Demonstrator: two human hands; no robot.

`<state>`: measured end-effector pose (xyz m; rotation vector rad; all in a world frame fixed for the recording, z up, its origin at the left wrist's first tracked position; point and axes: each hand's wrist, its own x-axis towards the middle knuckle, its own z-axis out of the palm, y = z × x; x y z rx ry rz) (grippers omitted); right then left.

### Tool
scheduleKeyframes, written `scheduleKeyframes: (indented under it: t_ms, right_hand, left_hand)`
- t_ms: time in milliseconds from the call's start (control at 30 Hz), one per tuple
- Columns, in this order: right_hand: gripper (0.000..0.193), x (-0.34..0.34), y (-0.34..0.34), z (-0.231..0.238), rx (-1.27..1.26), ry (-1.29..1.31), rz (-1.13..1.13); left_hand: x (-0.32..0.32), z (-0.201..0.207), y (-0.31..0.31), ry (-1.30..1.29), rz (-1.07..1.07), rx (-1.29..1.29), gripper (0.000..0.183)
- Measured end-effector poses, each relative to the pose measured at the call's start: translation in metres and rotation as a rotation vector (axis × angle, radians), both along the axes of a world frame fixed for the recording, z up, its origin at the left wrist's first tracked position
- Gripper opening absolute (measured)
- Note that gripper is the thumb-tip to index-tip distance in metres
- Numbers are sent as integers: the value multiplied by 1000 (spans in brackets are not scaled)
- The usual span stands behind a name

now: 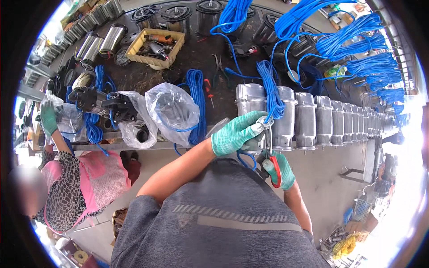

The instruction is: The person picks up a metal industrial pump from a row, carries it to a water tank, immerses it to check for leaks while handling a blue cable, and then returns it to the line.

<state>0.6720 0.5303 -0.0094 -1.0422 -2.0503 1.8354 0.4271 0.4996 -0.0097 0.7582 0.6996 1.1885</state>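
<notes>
Work at the far left of my view belongs to a co-worker in a pink apron [100, 174], whose green-gloved hand [48, 118] rests by clear wrapping at the bench edge. Moving right, I pick out a dark pump-like unit [91, 102], then a clear plastic bag [172, 108], with a yellow bin [133, 56] of tools lying behind them. Next come an upright blue cable bundle [195, 100] and, just beyond it, pliers [219, 71] and a red-handled screwdriver [208, 88].

At centre, the wearer's left hand [234, 135] has its fingers drawn in on a small pale piece [259, 126] that I cannot identify, in front of the nearest metal cylinder [250, 94]. A blue cable coil [271, 87] lies just above those fingertips. Right of that, the right hand [283, 169] grips red-handled scissors [276, 173], blades pointing up at the pale piece; I cannot tell how far they are parted. A cylinder row [306, 118] runs on to the right.

I judge the step in hand to be scissor work at that piece. To my mind, the next move calls for a steady left pinch and careful blade placement, clear of the gloved fingertips and the coil.
</notes>
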Motion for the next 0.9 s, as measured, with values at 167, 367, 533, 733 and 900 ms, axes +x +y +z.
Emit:
scheduleKeyframes:
  t_ms: [167,367,533,733,900]
  right_hand:
    - [59,-2,-4,3,79,-11,-35]
    - [56,8,0,-2,16,-49,11]
    - [60,6,0,-8,12,68,-66]
    - [64,1,6,10,-100,37,26]
    - [63,8,-1,1,11,3,118]
  left_hand:
    - [10,3,-3,42,163,94,52]
    - [4,-13,2,218,187,229,55]
    - [7,-4,0,514,112,215,50]
    - [17,-18,-1,582,344,332,38]
    - [16,-19,1,439,371,183,34]
